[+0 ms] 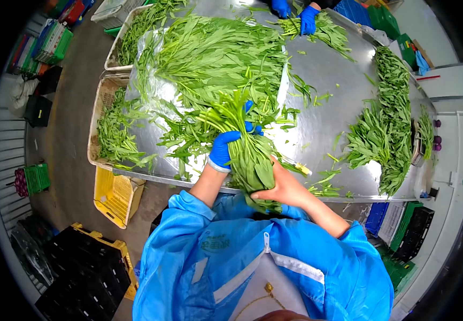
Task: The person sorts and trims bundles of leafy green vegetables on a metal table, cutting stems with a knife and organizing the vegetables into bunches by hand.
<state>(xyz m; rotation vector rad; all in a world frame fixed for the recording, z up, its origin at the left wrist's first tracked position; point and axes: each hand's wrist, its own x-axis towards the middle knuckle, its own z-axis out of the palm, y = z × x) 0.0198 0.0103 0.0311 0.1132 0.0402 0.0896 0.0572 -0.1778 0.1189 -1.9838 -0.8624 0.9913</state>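
A bunch of water spinach (253, 160) is held over the near edge of the metal table, its cut stems pointing away and its leaves hanging toward me. My left hand (222, 151), in a blue glove, is wrapped round the stems; its blue fingertips show on the far side. Bare, my right hand (278, 184) closes round the leafy end, the thumb lying across the leaves. Just beyond the bunch lies a large heap of the same greens (215, 56) on clear plastic sheeting. Loose sprigs (188, 136) are scattered beside my left hand.
Across the metal table (322, 120), a co-worker's blue-gloved hand (308, 20) rests on another bunch. Bunches in a row (392, 117) line the right side. At left stand a bin of greens (97, 134) and, on the floor, a yellow crate (116, 198). Black crates (82, 273) are stacked lower left.
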